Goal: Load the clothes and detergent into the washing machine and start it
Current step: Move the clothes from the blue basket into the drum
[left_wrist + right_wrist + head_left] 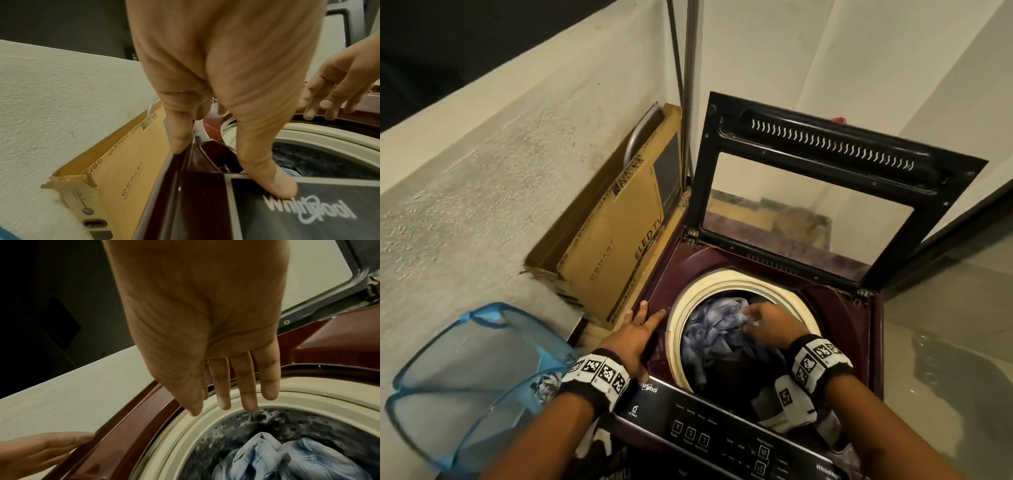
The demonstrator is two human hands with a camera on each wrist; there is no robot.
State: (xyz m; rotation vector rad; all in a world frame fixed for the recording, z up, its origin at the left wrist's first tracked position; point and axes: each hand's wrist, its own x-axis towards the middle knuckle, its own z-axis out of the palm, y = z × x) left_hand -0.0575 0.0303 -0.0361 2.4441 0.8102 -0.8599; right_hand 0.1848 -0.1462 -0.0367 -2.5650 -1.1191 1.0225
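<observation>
A maroon top-loading washing machine [835, 315] stands with its glass lid [815, 192] raised. Blue checked clothes [719, 329] [287, 457] lie in the drum inside its cream ring [681, 308] [205, 426]. My left hand [640, 325] [205, 97] rests flat on the machine's left top edge, fingers straight, thumb on the black control panel [308, 211]. My right hand [767, 318] [226, 386] hovers over the drum with straight fingers, holding nothing. No detergent is in view.
A blue mesh laundry basket [465, 373] stands at the lower left, with a patterned cloth at its edge. A cardboard TV box [619, 246] [127, 162] leans between the rough wall and the machine. The panel [722, 435] carries numbered buttons near me.
</observation>
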